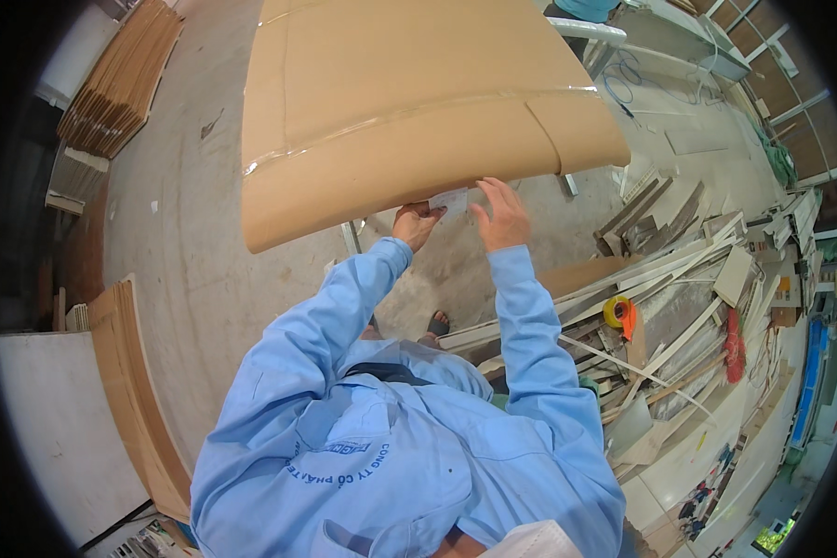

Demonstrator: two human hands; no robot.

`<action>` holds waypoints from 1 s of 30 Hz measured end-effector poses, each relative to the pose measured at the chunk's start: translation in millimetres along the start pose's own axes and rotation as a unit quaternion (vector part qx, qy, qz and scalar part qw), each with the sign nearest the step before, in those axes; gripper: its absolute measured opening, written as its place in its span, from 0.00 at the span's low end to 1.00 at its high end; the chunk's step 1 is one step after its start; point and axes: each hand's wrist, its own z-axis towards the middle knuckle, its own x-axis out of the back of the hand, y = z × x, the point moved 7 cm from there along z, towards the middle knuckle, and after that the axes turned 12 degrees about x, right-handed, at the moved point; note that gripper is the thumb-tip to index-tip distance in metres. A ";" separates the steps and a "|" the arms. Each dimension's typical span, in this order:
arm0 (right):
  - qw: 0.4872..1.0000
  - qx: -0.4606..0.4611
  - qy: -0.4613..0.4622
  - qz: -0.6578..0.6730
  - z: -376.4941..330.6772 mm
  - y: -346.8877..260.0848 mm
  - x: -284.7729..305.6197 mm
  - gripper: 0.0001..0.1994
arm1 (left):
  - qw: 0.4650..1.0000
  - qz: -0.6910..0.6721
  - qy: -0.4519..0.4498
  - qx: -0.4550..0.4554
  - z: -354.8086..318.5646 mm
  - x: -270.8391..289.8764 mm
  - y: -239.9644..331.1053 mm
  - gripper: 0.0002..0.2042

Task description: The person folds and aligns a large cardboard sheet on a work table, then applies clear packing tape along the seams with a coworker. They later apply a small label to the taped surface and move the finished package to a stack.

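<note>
In front of me lies a large flat package wrapped in brown cardboard point(418, 56), with clear tape running across it near its close end. At the middle of that near edge, my left hand point(417, 227) pinches a small white paper label point(450, 200) between thumb and fingers. The label sits against the cardboard edge; whether it is stuck there, I cannot tell. Just right of it, my right hand point(503, 216) has its fingers apart, with the fingertips by the cardboard edge and nothing visible in them.
Scrap strips and boards point(660, 288) lie heaped at my right, with a yellow tape roll point(615, 312) among them. Stacked cardboard sheets point(126, 79) stand at the far left. A large panel with a brown edge point(135, 391) is close on my left. Another person point(584, 11) shows beyond the package.
</note>
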 end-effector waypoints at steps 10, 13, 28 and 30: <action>0.994 0.025 -0.090 -0.053 40.7 13.1 -25.9 0.25 | 1.000 -0.009 0.027 0.012 1.2 2.0 -1.5 0.16; 0.988 0.048 -0.123 -0.080 47.0 6.6 -29.0 0.27 | 0.998 0.039 0.047 0.003 3.2 3.7 -5.0 0.15; 0.986 0.083 -0.124 -0.075 69.2 -20.1 -50.9 0.29 | 0.960 -0.277 -0.025 0.034 24.3 -6.1 -44.4 0.20; 0.989 0.088 -0.106 -0.048 73.8 -13.4 -50.4 0.25 | 0.972 -0.234 0.038 -0.008 30.7 15.9 -57.0 0.19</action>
